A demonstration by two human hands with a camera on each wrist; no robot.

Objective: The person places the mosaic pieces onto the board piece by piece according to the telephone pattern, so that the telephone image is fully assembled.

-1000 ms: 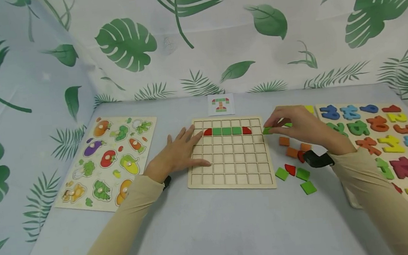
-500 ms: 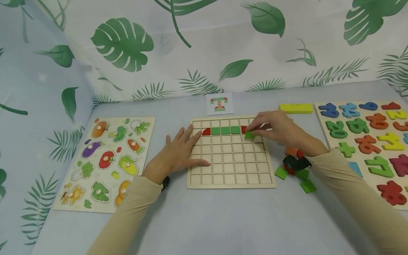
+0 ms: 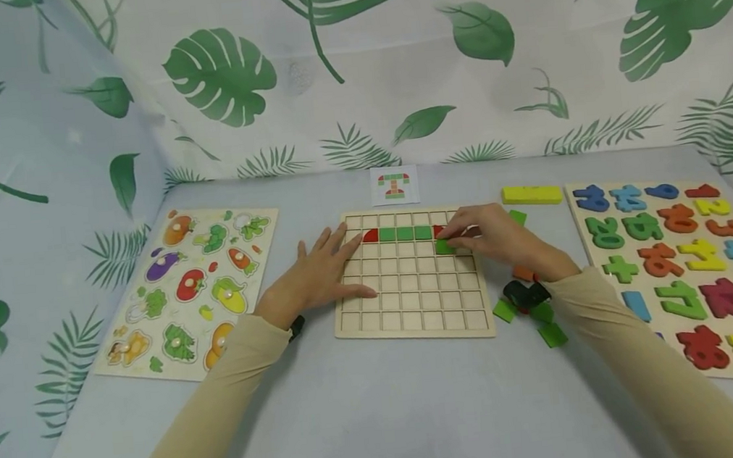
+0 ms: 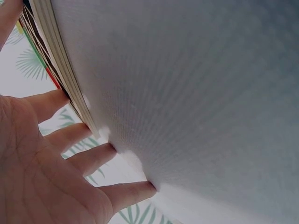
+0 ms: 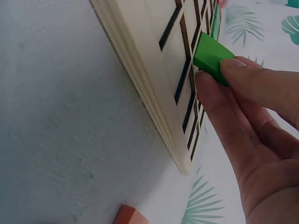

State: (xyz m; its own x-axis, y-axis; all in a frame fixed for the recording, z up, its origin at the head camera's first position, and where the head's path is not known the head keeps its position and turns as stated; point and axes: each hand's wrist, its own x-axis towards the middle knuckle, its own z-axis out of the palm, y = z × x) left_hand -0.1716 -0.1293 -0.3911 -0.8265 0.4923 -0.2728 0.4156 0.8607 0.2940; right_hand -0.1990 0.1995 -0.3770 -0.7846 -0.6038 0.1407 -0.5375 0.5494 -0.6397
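Observation:
A wooden grid board (image 3: 412,301) lies in the middle of the table in the head view. Along its second row sit a red curved tile (image 3: 371,236), several green square tiles (image 3: 405,233) and another red tile partly hidden by fingers. My right hand (image 3: 491,231) pinches a green square tile (image 5: 212,56) between thumb and fingers. That tile is tilted at the grid, just below the right-hand red tile. My left hand (image 3: 314,273) rests with spread fingers on the board's left edge; in the left wrist view the fingertips (image 4: 133,189) reach the board's side and the cloth.
Behind the board lies a pattern card (image 3: 394,186). Loose green tiles (image 3: 553,335) and an orange tile (image 3: 524,272) lie to the right, partly under the right wrist. A yellow block (image 3: 531,195), a number puzzle (image 3: 690,266) and a vegetable puzzle (image 3: 191,288) flank the board.
My right hand has carried the green tile leftward from beside the board onto the grid below the right red tile, and lowered it slightly. The left hand has stayed in place.

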